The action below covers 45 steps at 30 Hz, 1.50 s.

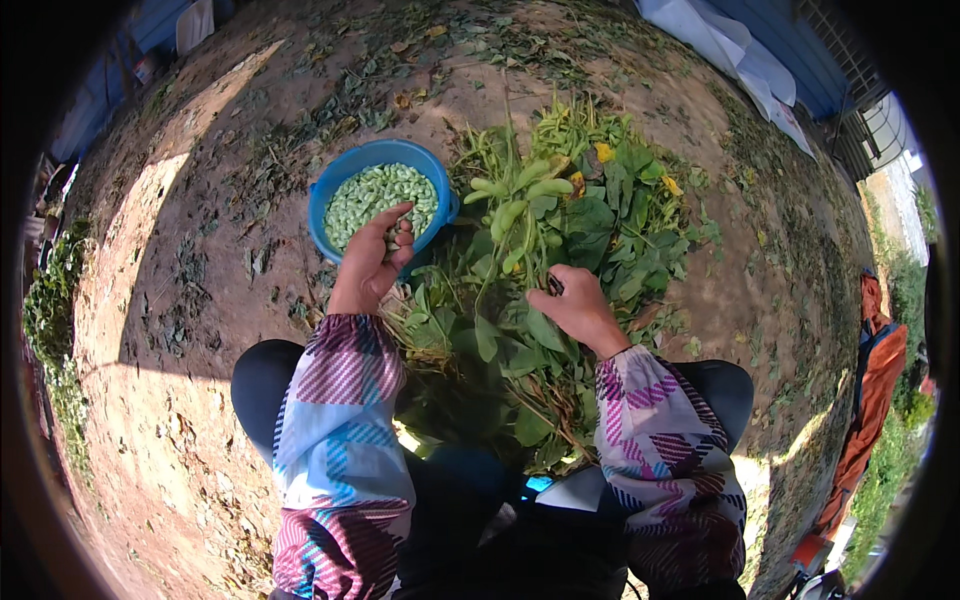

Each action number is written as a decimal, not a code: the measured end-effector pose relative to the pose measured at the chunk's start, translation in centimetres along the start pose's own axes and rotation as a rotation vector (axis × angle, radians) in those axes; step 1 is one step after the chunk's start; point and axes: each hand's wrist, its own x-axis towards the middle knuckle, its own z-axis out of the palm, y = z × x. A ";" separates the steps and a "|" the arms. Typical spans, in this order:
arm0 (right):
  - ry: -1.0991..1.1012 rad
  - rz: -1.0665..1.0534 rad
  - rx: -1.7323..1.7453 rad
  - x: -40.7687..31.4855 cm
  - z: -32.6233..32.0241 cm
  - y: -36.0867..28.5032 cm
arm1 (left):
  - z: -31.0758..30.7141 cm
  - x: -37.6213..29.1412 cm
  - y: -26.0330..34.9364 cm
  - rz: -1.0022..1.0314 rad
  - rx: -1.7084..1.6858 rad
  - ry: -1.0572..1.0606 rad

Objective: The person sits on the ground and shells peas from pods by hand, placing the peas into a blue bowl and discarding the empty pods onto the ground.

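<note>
Over the near right rim of a blue plastic bucket (321, 217) is my left hand (377, 259), its fingers curled with the index finger extended; shelled green beans (364, 196) fill much of the bucket. Whether the fingers hold beans cannot be told. My right hand (576, 301) grips an uprooted bean plant stem by its lower part, and a small dark object (556, 284) shows between thumb and fingers. Plump green pods (510, 214) hang on the stem above that hand. Leafy bean plants (592, 229) lie heaped beyond it and between my knees.
Dry leaves (360, 97) lie scattered over the bare earth ground. White sheeting (739, 52) lies along a blue surface at the upper right. An orange tarp (874, 405) is at the far right, and green plants (56, 300) grow at the left edge.
</note>
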 end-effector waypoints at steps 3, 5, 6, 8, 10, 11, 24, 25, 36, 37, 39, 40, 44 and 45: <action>-0.114 0.073 0.215 0.3 -1.0 0.2 | -4.1 4.6 1.1 0.121 -0.147 0.316; -0.166 0.201 0.379 0.0 -2.0 -0.7 | -6.1 5.4 1.1 0.098 -0.163 0.202; -0.187 0.182 0.426 0.0 -2.2 -0.3 | -6.5 5.5 1.1 0.086 -0.166 0.144; -0.183 0.198 0.445 -0.2 -3.0 -0.4 | -4.4 3.8 1.1 0.111 -0.131 0.175; -0.176 0.214 0.481 -0.2 -3.3 -0.1 | -4.3 3.1 0.8 0.112 -0.134 0.153; -0.183 0.230 0.482 -0.4 -3.5 -0.2 | -4.4 3.5 0.5 0.126 -0.126 0.262; -0.177 0.192 0.509 -1.5 -4.6 -0.5 | 6.5 -4.8 -3.6 0.084 0.379 -0.344; -0.178 0.182 0.541 -1.6 -4.5 -0.9 | 7.9 -6.7 -4.6 0.051 0.533 -0.419; -0.339 0.073 0.490 -2.1 -5.2 -1.3 | 3.9 -8.6 -10.2 -0.229 0.752 -0.348; -0.349 0.069 0.489 -2.0 -5.2 -1.1 | 3.4 -8.5 -10.2 -0.254 0.667 -0.371; -0.334 0.057 0.452 -1.9 -5.2 -0.9 | 2.7 -8.7 -9.9 -0.272 0.539 -0.382; -0.328 0.052 0.434 -1.8 -5.1 -0.8 | 2.4 -8.9 -9.8 -0.281 0.474 -0.385; -0.229 -0.010 0.303 -1.0 -4.6 0.2 | 2.3 -9.5 -9.5 -0.315 0.516 -0.466; -0.224 -0.046 0.235 -0.5 -4.7 0.4 | 2.1 -9.5 -9.7 -0.308 0.521 -0.493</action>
